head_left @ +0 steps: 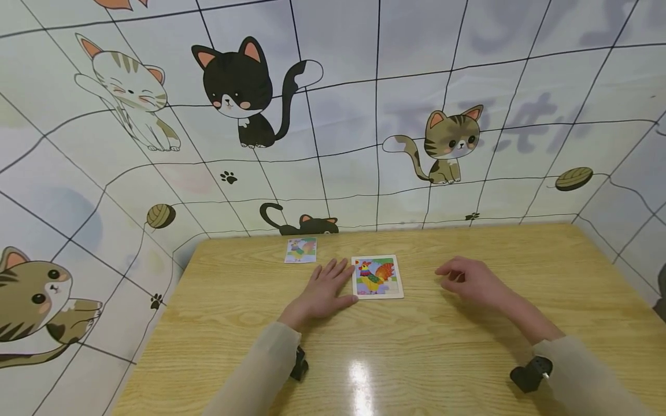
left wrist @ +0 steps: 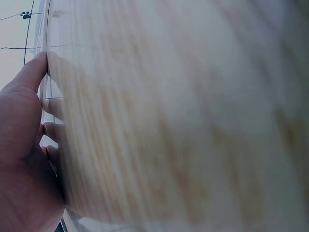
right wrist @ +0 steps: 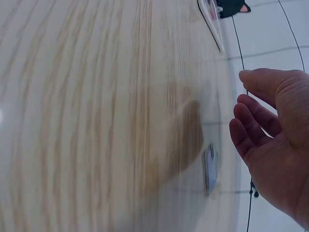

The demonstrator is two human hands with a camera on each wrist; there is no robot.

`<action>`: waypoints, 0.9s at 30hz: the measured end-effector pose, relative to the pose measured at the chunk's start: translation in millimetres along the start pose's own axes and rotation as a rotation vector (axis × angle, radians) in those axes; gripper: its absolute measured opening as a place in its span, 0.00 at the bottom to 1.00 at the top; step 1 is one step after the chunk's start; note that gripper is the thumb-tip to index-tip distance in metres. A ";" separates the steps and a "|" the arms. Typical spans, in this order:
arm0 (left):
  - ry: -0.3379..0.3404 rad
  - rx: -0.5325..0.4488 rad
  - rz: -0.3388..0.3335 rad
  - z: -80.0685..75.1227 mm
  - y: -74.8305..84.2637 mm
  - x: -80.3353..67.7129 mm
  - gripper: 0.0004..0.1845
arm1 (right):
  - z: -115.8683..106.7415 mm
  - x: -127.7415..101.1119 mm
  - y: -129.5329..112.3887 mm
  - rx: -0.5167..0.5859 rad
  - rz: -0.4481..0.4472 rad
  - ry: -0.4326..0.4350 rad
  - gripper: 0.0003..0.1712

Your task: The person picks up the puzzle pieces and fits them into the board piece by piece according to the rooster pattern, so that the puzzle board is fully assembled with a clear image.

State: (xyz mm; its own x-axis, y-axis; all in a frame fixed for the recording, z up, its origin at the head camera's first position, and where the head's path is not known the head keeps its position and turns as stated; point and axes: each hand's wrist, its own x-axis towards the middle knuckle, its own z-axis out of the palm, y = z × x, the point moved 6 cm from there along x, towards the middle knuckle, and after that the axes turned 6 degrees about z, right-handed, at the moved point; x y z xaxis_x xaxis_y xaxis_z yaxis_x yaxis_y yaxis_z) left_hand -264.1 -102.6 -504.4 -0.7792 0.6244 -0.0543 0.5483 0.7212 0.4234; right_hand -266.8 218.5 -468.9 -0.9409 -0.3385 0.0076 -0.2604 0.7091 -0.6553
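A square picture puzzle (head_left: 374, 276) of a colourful rooster, in a pale frame, lies on the wooden table. Its lower right part looks paler than the rest. My left hand (head_left: 325, 289) rests flat on the table at the puzzle's left side, fingers spread, with the thumb at the frame's lower left corner. To the puzzle's right my right hand (head_left: 470, 281) hovers above the table, fingers loosely bent and holding nothing. Beyond that hand, the right wrist view has a small flat bluish piece (right wrist: 210, 169) on the table; I cannot make it out in the head view.
A rooster picture card (head_left: 300, 250) lies at the back, left of the puzzle. Behind the table (head_left: 234, 358) hangs a cloth wall (head_left: 348, 127) printed with cats and grid lines, which also runs along both sides. Dark wrist cameras sit under both sleeves.
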 end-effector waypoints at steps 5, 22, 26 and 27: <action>0.001 0.009 0.002 1.8 -1.5 1.1 0.41 | -11.8 -11.5 17.8 0.005 0.024 0.000 0.14; -0.005 0.019 0.007 2.7 -3.0 1.2 0.41 | -33.5 -33.4 66.5 -0.004 0.081 -0.044 0.23; -0.003 0.014 0.008 2.1 -2.3 1.1 0.41 | -32.1 -33.0 68.2 0.007 0.030 -0.067 0.23; -0.004 0.013 0.007 2.1 -2.1 1.0 0.41 | -31.6 -32.5 68.1 0.010 0.017 -0.075 0.23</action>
State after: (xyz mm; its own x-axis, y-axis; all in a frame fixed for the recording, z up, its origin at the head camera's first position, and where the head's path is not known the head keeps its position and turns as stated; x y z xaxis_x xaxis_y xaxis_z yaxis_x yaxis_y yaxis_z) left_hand -265.4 -102.9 -507.3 -0.7738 0.6310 -0.0552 0.5579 0.7203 0.4122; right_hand -260.9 297.3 -489.9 -0.9262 -0.3722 -0.0596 -0.2422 0.7087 -0.6627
